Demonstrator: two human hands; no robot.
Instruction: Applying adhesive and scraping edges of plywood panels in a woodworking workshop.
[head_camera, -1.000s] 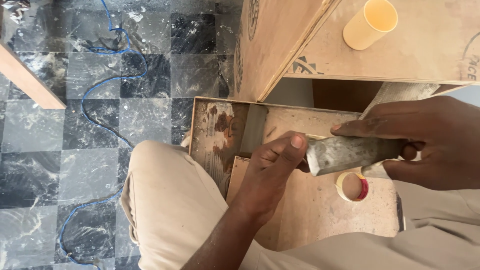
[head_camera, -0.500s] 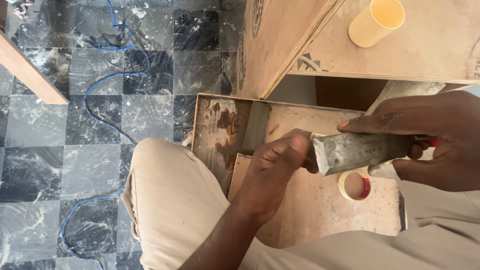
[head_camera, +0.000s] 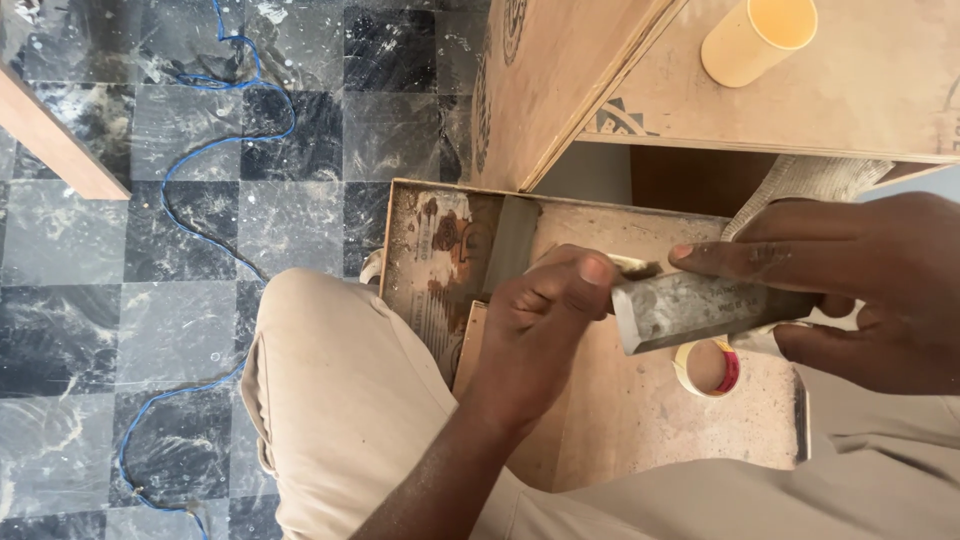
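Note:
My right hand (head_camera: 860, 290) grips a flat grey metal scraper blade (head_camera: 690, 312), index finger stretched along its top edge. The fingers of my left hand (head_camera: 545, 325) are curled, and its thumb tip presses against the blade's left end. A thin pale sliver (head_camera: 636, 266) shows between the thumb and my right index finger; I cannot tell whether it is pinched. Both hands hover over a light plywood panel (head_camera: 640, 420) that lies on a stained board (head_camera: 440, 240). A roll of tape (head_camera: 708, 368) sits on the panel just below the blade.
A plywood box (head_camera: 880, 100) stands at the upper right with a yellow cup (head_camera: 757, 38) on top. My knee in beige trousers (head_camera: 340, 390) fills the lower middle. A blue cable (head_camera: 215, 150) snakes across the dark tiled floor, and a wooden batten (head_camera: 55, 140) lies at the left.
Both hands stay nearly in place on the scraper. My left thumb has slid up to the blade's end, and the blade has tilted slightly.

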